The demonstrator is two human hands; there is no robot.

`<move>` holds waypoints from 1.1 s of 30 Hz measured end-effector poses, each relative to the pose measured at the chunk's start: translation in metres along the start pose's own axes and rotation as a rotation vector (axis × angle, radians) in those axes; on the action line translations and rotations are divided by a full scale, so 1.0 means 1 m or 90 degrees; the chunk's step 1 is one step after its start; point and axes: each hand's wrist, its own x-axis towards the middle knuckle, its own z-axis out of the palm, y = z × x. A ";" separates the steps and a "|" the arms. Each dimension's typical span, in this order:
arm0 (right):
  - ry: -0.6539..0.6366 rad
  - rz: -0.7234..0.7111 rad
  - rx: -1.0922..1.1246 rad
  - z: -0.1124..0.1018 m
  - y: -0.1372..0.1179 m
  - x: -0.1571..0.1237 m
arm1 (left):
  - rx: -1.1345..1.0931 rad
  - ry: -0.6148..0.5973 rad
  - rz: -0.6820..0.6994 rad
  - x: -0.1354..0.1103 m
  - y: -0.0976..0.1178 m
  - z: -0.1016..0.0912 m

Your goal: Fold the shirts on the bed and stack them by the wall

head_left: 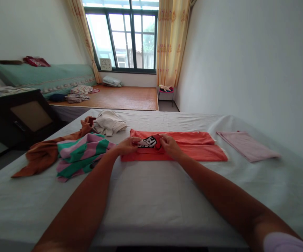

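An orange-red garment (pixel 193 149), probably a shirt, lies in a long flat strip across the white sheet. Near its left part, a piece bearing black-and-white lettering is bunched up between my hands. My left hand (pixel 128 145) pinches the left side of that piece, and my right hand (pixel 170 145) grips its right side. Just left of my left hand rests a crumpled green-and-pink striped garment (pixel 81 152). Beyond it are a brown garment (pixel 43 154) and a cream garment (pixel 108 122). To the right, a pale pink cloth (pixel 247 144) lies folded flat.
The white-sheeted bed (pixel 151 196) spreads under everything. Behind it stands a second bed with a brown mat (pixel 130 96), holding several clothes. A dark cabinet (pixel 22 115) is at the left, a small stool (pixel 166 91) near the curtain, and a wall (pixel 245 63) along the right.
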 end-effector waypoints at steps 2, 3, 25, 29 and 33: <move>0.028 0.144 0.142 -0.004 0.002 0.007 | 0.015 0.010 -0.038 0.000 0.002 0.007; 0.033 0.197 0.191 -0.005 0.003 0.008 | 0.024 0.028 -0.051 0.000 0.002 0.010; -0.035 -0.280 -0.240 -0.032 -0.002 -0.012 | -0.164 0.002 0.054 0.000 0.002 0.000; -0.205 -0.356 -0.408 -0.014 -0.008 -0.028 | -0.140 -0.033 0.034 -0.003 -0.004 0.001; -0.224 -0.342 -0.506 -0.007 -0.008 -0.032 | -0.196 0.030 -0.023 -0.004 -0.012 0.004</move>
